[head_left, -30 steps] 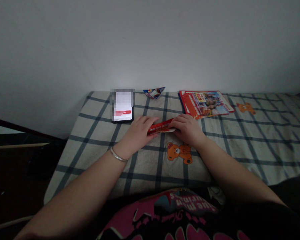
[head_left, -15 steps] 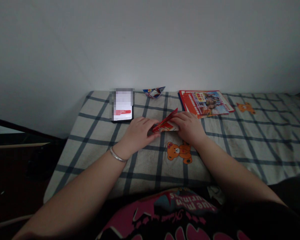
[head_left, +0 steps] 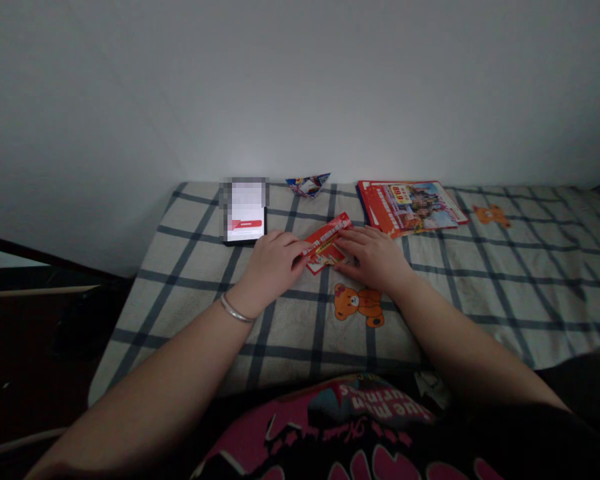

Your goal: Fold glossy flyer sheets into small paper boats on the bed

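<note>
A folded red paper point(head_left: 327, 241) with white and yellow print lies at a slant on the checked cloth. At its left end, the thumb and fingers of my left hand point(head_left: 276, 265) are closed on the edge. My right hand point(head_left: 373, 257) holds the right part, its fingers over the top and its thumb at the near edge. Beyond the hands, near the wall, stands a small folded paper piece point(head_left: 309, 186) in blue and white.
A phone point(head_left: 247, 210) with a lit, partly blurred screen lies at the back left. A stack of red printed flyers point(head_left: 415, 205) is at the back right. The checked cloth point(head_left: 205, 280) with bear prints covers the surface, which meets a pale wall point(head_left: 300, 87).
The red paper's raised flap has come down flat, so its printed face now shows upward. My right hand has shifted slightly left over it, while my left hand has closed its pinch.
</note>
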